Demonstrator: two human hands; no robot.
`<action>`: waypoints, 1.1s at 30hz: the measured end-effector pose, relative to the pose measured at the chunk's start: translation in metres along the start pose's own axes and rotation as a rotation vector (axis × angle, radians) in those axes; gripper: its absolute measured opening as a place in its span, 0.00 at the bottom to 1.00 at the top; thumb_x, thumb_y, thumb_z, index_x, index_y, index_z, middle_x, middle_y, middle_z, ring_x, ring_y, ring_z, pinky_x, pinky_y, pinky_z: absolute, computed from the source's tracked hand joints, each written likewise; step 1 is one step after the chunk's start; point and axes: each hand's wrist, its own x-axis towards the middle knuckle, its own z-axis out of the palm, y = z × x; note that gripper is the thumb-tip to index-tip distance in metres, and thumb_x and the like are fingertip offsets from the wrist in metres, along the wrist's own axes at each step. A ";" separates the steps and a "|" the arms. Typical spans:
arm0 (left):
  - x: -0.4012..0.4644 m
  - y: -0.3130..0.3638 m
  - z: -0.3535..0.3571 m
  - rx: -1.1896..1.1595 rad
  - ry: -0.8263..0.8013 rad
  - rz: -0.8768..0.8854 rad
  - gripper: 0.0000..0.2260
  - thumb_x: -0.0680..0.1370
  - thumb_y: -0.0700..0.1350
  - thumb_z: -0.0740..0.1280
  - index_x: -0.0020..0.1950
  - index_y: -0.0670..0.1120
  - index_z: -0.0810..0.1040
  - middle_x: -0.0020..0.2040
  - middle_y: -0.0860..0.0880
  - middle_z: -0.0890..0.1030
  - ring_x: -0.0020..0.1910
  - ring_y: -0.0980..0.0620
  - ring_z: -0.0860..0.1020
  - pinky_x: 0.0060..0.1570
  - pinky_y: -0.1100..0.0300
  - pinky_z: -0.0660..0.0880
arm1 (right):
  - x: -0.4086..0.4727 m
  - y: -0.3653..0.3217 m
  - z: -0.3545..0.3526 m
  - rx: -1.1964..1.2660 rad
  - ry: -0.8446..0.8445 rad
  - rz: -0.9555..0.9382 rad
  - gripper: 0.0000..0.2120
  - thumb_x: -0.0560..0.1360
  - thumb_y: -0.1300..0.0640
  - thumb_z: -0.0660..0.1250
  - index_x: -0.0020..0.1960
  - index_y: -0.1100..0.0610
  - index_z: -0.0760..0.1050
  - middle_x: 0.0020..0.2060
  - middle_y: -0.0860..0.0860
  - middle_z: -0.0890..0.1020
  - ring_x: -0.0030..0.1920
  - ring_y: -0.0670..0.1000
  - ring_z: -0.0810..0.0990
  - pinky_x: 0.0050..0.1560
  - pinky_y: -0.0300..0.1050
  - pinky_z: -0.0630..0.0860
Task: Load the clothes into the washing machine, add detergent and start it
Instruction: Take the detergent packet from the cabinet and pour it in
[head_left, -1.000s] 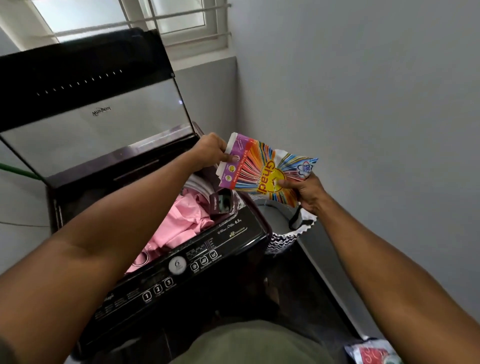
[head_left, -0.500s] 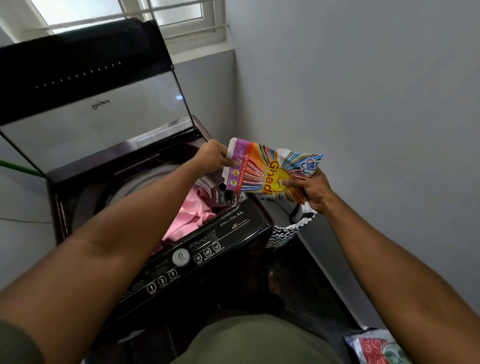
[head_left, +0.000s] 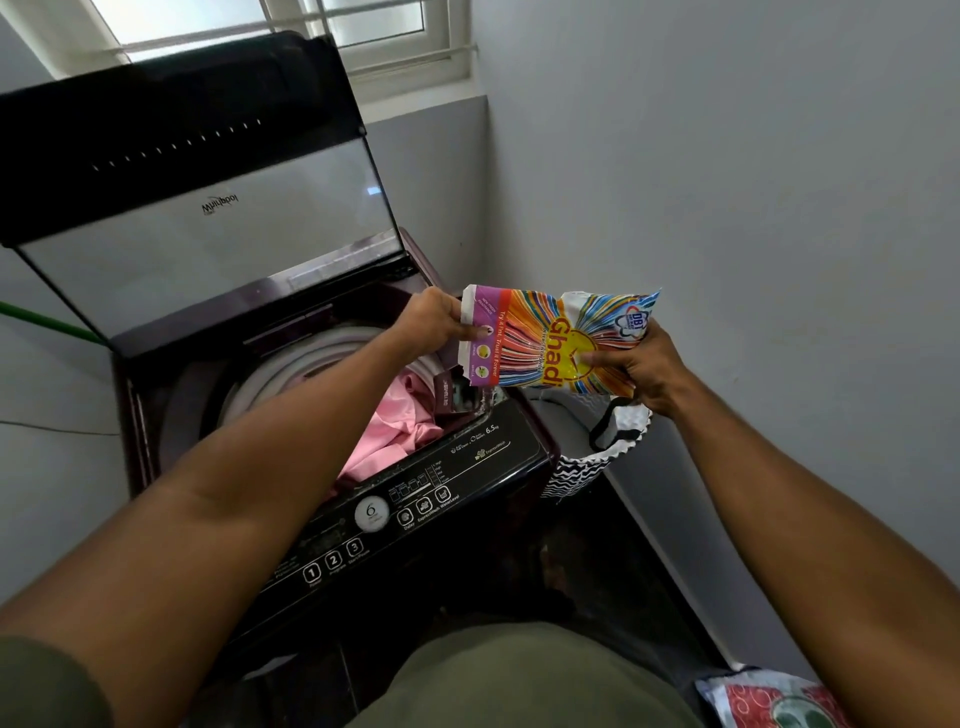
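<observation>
Fingers of left hand pinch the open end and right hand grips the base of the Ghadi detergent packet, held above the washing machine rim: likely light, limp, slick film, best held at both ends.

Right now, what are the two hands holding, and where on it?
Both hold one colourful plastic detergent packet. The left hand pinches its purple end, over the open washing machine; the right hand grips the opposite end.
</observation>
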 end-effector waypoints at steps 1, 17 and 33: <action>-0.001 0.000 0.001 -0.014 0.001 -0.002 0.13 0.71 0.48 0.77 0.53 0.44 0.85 0.48 0.48 0.86 0.46 0.54 0.84 0.53 0.55 0.81 | 0.001 0.000 -0.001 -0.013 -0.002 -0.003 0.30 0.56 0.68 0.83 0.57 0.62 0.80 0.49 0.57 0.86 0.50 0.59 0.86 0.50 0.62 0.82; -0.003 -0.014 0.008 -0.016 0.101 -0.044 0.19 0.69 0.47 0.79 0.57 0.43 0.82 0.52 0.46 0.85 0.49 0.52 0.84 0.52 0.55 0.81 | 0.010 -0.009 0.003 -0.150 0.027 -0.052 0.35 0.53 0.65 0.85 0.59 0.62 0.77 0.50 0.55 0.86 0.51 0.56 0.85 0.53 0.57 0.83; -0.008 -0.016 0.008 0.004 0.142 -0.016 0.18 0.70 0.48 0.78 0.57 0.43 0.82 0.51 0.47 0.85 0.47 0.53 0.82 0.46 0.61 0.78 | 0.014 -0.017 0.007 -0.199 0.020 -0.097 0.34 0.54 0.67 0.84 0.59 0.62 0.77 0.51 0.55 0.86 0.52 0.57 0.85 0.54 0.58 0.82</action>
